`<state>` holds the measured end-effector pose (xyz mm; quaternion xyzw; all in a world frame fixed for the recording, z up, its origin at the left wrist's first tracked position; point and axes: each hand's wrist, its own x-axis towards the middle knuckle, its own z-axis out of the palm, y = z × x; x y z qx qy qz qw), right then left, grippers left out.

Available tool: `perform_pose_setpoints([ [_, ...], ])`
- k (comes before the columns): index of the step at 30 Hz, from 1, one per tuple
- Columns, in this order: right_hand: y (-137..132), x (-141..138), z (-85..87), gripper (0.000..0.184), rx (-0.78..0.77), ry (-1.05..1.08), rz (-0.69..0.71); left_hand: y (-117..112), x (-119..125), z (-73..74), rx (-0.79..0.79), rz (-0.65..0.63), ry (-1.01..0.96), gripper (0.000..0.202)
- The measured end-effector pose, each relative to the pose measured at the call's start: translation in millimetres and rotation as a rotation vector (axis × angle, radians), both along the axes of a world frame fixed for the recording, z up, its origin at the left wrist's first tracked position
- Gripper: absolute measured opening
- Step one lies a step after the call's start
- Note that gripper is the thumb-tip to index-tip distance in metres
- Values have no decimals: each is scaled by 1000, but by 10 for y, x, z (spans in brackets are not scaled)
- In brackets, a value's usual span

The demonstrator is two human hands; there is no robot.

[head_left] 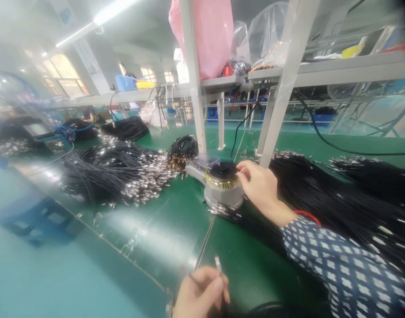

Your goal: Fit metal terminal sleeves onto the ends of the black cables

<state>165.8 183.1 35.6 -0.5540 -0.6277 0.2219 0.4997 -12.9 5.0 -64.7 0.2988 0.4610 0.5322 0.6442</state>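
Observation:
My left hand [202, 291] is low in the view, closed around a thin black cable whose silvery metal connector [217, 263] points upward between the fingers. Further forward, my right hand [260, 185] reaches to the edge of a round grey machine [222, 196], with thumb and forefinger pinched together. Whatever lies between those fingertips is too small to make out. On the machine sits a black disc [224, 168], ringed by yellowish strips [222, 183]. Several cable ends with metal tips [224, 211] lie right against the front of its base.
A large coil of black cables [103, 172] lies left on the green tabletop [149, 229]. A smaller bundle with brass-coloured ends [182, 152] is behind it. More black cables [338, 203] spread to the right. Grey shelf posts [194, 88] rise behind the machine. A blue crate [39, 221] stands below the table.

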Motion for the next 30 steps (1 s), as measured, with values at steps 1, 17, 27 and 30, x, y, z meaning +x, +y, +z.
perform_pose_setpoints([
  [1,-105,-25,32,17,12,3,44,-8,-1,12,-4,-5,5,41],
  [17,-1526,-103,-492,22,-706,550,609,-157,73,373,-143,-182,-227,29],
  [27,-1547,-103,-526,18,-661,480,583,-164,55,372,-129,-204,-233,23],
  [30,-1540,-121,-524,16,-641,458,568,-157,60,383,-125,-209,-234,22],
])
